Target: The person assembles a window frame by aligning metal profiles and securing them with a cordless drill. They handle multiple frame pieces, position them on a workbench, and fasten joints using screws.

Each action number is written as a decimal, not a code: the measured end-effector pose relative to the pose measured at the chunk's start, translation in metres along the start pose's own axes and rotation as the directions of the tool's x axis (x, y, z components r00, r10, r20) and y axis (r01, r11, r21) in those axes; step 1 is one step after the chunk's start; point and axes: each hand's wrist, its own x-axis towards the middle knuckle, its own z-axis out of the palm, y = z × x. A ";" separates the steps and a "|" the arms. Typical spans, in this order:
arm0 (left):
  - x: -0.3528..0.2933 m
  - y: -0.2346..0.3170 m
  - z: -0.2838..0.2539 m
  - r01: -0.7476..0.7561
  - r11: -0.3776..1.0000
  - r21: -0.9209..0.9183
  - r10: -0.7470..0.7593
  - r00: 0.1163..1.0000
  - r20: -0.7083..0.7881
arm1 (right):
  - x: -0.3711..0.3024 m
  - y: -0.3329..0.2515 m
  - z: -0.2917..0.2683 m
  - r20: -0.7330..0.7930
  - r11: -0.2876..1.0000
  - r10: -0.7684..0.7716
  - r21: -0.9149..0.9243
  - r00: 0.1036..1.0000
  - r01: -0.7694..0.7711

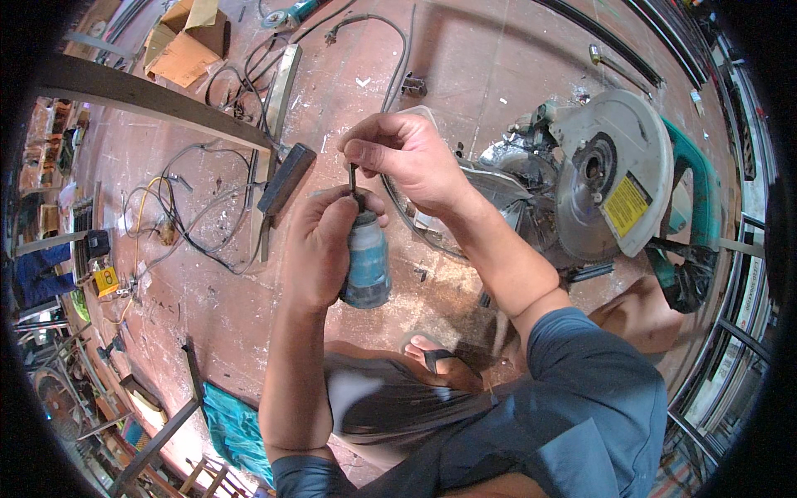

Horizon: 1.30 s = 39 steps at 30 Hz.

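Observation:
My left hand (320,241) is closed around the dark neck of a blue cylinder (366,259) with a translucent grey top and a dark base. The cylinder stands nearly upright in front of me, and I cannot tell whether it is a bottle or a tool body. Above it, my right hand (411,158) pinches the upper end of a thin dark rod (352,178). The rod's lower end meets the cylinder's top between my left fingers, where the joint is partly hidden.
A miter saw (594,170) with a round blade stands close on the right. Tangled cables (195,216) lie on the floor at left, near a long bar (158,104) and a dark block (286,178). An open cardboard box (187,46) sits far left.

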 end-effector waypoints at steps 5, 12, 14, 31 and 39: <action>-0.001 -0.004 0.000 0.021 1.000 -0.014 -0.021 1.000 0.012 | 0.001 -0.003 -0.009 0.075 1.000 0.024 -0.019 0.997 -0.023; -0.007 -0.004 0.002 0.005 1.000 -0.004 -0.005 1.000 0.026 | 0.028 -0.028 -0.032 0.388 0.959 0.144 -0.282 0.911 -0.031; -0.004 -0.005 -0.001 -0.051 0.997 -0.056 0.054 0.997 0.048 | 0.030 -0.020 -0.028 0.420 0.987 0.158 -0.099 0.894 -0.128; 0.015 -0.015 -0.016 -0.014 0.994 -0.110 0.003 0.995 -0.099 | 0.019 0.016 0.019 0.112 0.911 0.101 -0.409 0.989 -0.047; 0.022 -0.091 -0.041 0.062 0.992 -0.110 -0.089 0.963 -0.253 | 0.023 0.109 0.013 0.225 0.943 0.298 -0.223 0.928 -0.249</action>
